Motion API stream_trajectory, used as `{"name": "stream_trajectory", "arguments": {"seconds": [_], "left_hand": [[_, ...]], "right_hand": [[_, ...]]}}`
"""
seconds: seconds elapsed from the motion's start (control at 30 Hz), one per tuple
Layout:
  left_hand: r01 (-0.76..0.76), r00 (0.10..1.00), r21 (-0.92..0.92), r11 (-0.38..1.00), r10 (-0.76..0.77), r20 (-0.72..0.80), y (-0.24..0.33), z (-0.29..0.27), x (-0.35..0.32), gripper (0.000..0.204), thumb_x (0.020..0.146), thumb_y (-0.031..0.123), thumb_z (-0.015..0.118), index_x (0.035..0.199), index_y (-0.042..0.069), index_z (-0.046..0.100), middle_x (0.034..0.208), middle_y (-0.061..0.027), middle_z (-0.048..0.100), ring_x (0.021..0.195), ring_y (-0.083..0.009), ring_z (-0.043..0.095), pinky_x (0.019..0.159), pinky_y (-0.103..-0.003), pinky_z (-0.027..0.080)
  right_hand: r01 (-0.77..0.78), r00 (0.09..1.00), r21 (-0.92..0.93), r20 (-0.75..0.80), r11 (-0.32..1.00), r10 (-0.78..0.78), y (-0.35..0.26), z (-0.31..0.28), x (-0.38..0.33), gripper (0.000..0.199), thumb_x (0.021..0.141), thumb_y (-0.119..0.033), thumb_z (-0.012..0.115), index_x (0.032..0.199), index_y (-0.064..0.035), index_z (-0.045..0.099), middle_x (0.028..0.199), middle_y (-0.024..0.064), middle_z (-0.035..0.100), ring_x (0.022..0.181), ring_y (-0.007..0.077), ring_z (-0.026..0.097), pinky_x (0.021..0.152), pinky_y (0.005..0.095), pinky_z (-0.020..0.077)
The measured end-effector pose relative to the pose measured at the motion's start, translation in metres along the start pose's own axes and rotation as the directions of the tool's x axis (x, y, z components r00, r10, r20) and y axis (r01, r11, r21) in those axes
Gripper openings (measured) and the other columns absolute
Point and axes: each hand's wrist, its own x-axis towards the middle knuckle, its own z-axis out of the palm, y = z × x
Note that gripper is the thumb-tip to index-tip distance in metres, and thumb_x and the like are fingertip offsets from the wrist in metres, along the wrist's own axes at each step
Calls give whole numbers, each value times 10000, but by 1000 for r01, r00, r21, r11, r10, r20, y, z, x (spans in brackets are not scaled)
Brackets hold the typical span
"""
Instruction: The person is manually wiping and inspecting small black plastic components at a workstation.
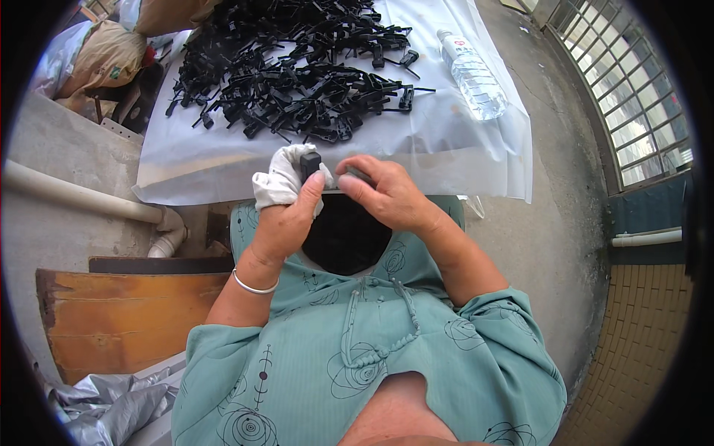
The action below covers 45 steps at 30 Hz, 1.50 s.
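Your largest thing is the table under its white sheet, filling the upper middle of the frame. Across its upper part spreads a tangled heap of small black pieces with thin arms sticking out. An orange-brown wooden board stands at the lower left. Near the centre, in your lap, is a dark, round shape; whether it is hollow, you cannot tell from here. At the upper right of the table lies a clear water bottle, tilted in the frame. Just below the table's middle, your right hand has its fingers curled, pinching a slim dark-grey object against the thumb. Beside it, your left hand grips a crumpled white cloth, its thumb pressing a small black piece upright against the cloth, near the centre of the frame.
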Motion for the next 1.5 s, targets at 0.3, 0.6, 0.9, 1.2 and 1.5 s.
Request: {"name": "stream_trajectory", "arguments": {"seconds": [0.3, 0.6, 0.9, 1.2, 1.5], "left_hand": [[115, 975, 61, 992, -124, 183, 5, 2, -2, 324, 902, 80, 423, 1216, 7, 395, 883, -8, 522, 607, -27, 414, 520, -170, 366], [51, 990, 180, 982, -74, 123, -6, 3, -3, 280, 832, 55, 444, 1103, -14, 457, 861, -64, 529, 715, -106, 482, 637, -246, 421], [-252, 966, 503, 827, 181, 186, -17, 0, -10, 257, 825, 53, 432, 1072, -18, 446, 839, -130, 547, 698, -217, 539, 647, -312, 448], [-167, 961, 488, 857, 31, 274, -30, -21, 1, 402, 850, 114, 507, 1235, 16, 447, 1061, -174, 566, 915, -287, 566, 844, -342, 438], [-121, 977, 575, 809, -5, 212, -32, -23, 5, 329, 870, 160, 533, 1169, 24, 516, 1006, -133, 615, 846, -278, 606, 737, -320, 487]], "right_hand": [[139, 986, -104, -77, 985, -147, 8, -3, 0, 140, 795, -131, 662, 810, -7, 599, 643, 38, 550, 569, 104, 475, 542, 250, 405], [164, 986, -115, 29, 980, -162, 4, 4, 3, 217, 879, -154, 547, 731, 2, 519, 602, 94, 478, 533, 179, 417, 525, 287, 385], [-81, 993, 169, 104, 982, 64, 22, 24, 4, 254, 894, -173, 512, 712, 4, 517, 601, 130, 487, 533, 219, 412, 531, 317, 390], [-44, 931, -778, -259, 626, -256, 26, -2, 40, 262, 814, -255, 603, 720, -28, 514, 631, 125, 556, 590, 300, 577, 510, 388, 448], [-148, 905, -600, -402, 786, -136, 41, -31, 55, 224, 782, -245, 584, 814, -23, 580, 599, 72, 547, 544, 200, 555, 506, 326, 432]]}}
